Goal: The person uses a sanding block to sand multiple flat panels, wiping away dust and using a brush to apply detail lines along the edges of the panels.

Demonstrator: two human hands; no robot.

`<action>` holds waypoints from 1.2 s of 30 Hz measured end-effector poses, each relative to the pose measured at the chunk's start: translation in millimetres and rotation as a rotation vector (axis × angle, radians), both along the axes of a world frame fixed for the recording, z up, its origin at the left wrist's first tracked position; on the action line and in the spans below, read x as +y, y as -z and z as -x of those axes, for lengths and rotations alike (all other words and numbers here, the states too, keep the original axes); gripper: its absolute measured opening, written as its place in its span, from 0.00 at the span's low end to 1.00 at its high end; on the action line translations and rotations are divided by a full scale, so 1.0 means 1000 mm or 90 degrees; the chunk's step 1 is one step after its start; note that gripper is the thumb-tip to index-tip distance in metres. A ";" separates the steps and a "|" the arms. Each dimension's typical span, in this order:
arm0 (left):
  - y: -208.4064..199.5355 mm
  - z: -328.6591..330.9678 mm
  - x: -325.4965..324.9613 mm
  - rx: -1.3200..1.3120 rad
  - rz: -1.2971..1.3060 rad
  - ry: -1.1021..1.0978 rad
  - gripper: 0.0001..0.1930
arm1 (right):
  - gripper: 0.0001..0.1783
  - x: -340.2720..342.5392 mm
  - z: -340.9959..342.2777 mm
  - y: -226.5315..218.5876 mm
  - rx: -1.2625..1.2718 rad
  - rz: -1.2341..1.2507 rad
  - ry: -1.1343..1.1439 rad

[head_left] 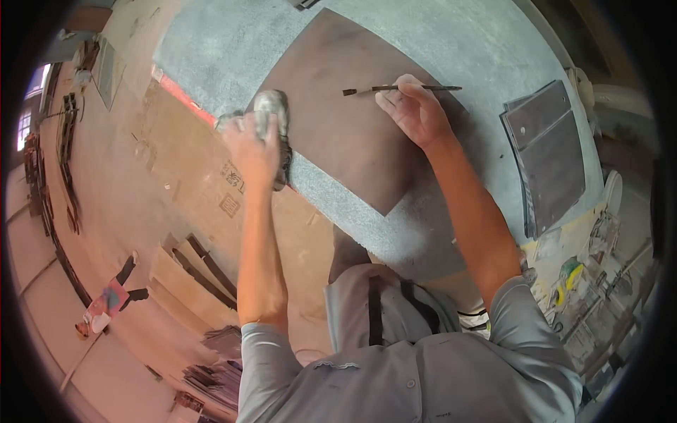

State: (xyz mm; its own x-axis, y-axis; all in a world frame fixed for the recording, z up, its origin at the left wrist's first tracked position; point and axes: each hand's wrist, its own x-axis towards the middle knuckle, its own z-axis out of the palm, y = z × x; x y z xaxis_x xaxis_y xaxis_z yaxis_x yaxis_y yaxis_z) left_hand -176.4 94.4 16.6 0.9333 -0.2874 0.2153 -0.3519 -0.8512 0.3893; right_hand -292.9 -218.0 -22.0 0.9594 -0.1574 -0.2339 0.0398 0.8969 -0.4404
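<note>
In my right hand (416, 116) a slim dark paintbrush (363, 91) is pinched between thumb and fingers. The brush lies level above a large grey-brown sheet (338, 120), its flat tip pointing left. At the sheet's left corner, my left hand (255, 144) has its fingers curled over a mottled white-and-dark lump (283, 116) whose kind I cannot make out. Under the sheet is a pale, speckled blue-grey tabletop (338, 190). No marks of fresh paint can be made out on the sheet.
Several dark grey panels (553, 151) lie stacked on the tabletop's right side. Cluttered gear with a yellow item (575, 275) stands at lower right. Cardboard (303, 240) covers the floor at left, with stacked dark pieces (218, 381) below. Another person (109, 303) is far left.
</note>
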 end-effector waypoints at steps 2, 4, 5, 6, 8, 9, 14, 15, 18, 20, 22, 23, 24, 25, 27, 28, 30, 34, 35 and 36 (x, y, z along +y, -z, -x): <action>0.006 0.040 -0.035 -0.001 -0.108 0.056 0.17 | 0.08 -0.006 0.008 0.007 -0.014 -0.023 0.000; 0.013 0.079 -0.047 -0.020 -0.125 0.172 0.20 | 0.09 -0.008 0.017 0.001 0.018 -0.031 0.023; -0.004 0.110 -0.062 0.042 -0.086 0.225 0.20 | 0.09 -0.013 0.024 0.004 -0.004 -0.058 0.034; -0.001 0.145 -0.069 0.068 -0.091 0.280 0.18 | 0.08 -0.015 0.031 0.004 -0.040 -0.094 0.038; 0.009 0.212 -0.082 0.074 -0.066 0.380 0.16 | 0.07 -0.020 0.041 0.001 -0.087 -0.119 0.036; 0.011 0.233 -0.089 0.069 -0.062 0.396 0.14 | 0.06 -0.024 0.046 0.006 -0.083 -0.122 0.033; -0.002 0.181 -0.078 0.039 -0.114 0.245 0.20 | 0.03 -0.042 0.092 -0.015 -0.040 -0.023 0.096; -0.018 0.156 -0.084 0.103 -0.092 0.151 0.20 | 0.03 -0.042 0.101 -0.017 -0.047 -0.028 0.095; -0.014 0.091 -0.094 0.029 -0.121 0.115 0.21 | 0.04 -0.035 0.122 -0.023 -0.044 -0.040 0.087; -0.011 0.087 -0.113 -0.007 -0.095 0.144 0.20 | 0.03 -0.022 0.126 -0.040 0.007 -0.058 0.134; 0.004 0.121 -0.134 -0.059 -0.120 0.250 0.15 | 0.03 -0.016 0.127 -0.046 0.000 -0.077 0.147; 0.019 0.146 -0.140 -0.119 -0.164 0.337 0.12 | 0.02 -0.018 0.128 -0.041 -0.076 -0.073 0.118; 0.014 0.174 -0.153 -0.039 -0.117 0.366 0.10 | 0.03 -0.017 0.129 -0.044 -0.040 -0.086 0.138; 0.008 0.202 -0.163 0.044 -0.067 0.394 0.08 | 0.03 -0.015 0.132 -0.049 -0.001 -0.097 0.158; 0.009 0.239 -0.166 0.133 -0.088 0.496 0.07 | 0.03 -0.020 0.136 -0.045 -0.050 -0.111 0.156; 0.011 0.233 -0.161 0.140 -0.074 0.488 0.10 | 0.03 -0.024 0.138 -0.044 -0.077 -0.119 0.153; 0.011 0.214 -0.142 0.137 -0.034 0.343 0.13 | 0.06 -0.031 0.155 -0.052 -0.019 -0.073 0.160; -0.007 0.143 -0.078 0.066 -0.024 0.046 0.15 | 0.11 -0.046 0.203 -0.041 -0.015 -0.091 0.136; 0.022 0.123 -0.052 0.009 -0.079 0.030 0.18 | 0.11 -0.044 0.213 -0.028 0.001 -0.108 0.148; 0.016 0.109 -0.060 -0.007 -0.002 -0.024 0.18 | 0.10 -0.046 0.228 -0.011 0.014 -0.119 0.181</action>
